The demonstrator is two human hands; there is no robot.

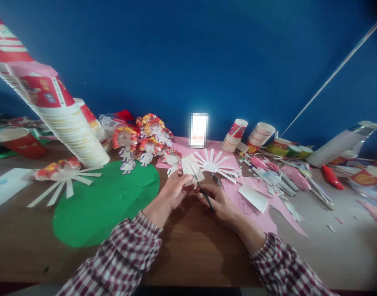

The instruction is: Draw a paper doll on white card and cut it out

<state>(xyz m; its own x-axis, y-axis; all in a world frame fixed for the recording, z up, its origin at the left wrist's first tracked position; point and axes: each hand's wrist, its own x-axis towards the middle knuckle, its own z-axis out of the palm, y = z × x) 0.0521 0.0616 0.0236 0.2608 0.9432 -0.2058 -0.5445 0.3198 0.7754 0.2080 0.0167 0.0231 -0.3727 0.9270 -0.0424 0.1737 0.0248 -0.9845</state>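
Note:
Near the middle of the table, my left hand [176, 189] pinches a small white paper piece [191, 166] by its lower left edge. My right hand [217, 201] is closed on a thin dark tool [207, 196], which looks like scissors. Its tip meets the lower part of the paper. Just beyond, a white paper fringe [211, 166] with spread strips lies on a pink sheet [182, 144]. Several paper figures [146, 158] with red and yellow rings stand behind my left hand.
A green paper sheet [105, 205] lies at the left, near tall stacked paper cups [74, 127]. Shorter cup stacks [259, 135] stand at the back right. Pink scraps [253, 209], pens [277, 179] and a red object [332, 177] cover the right side.

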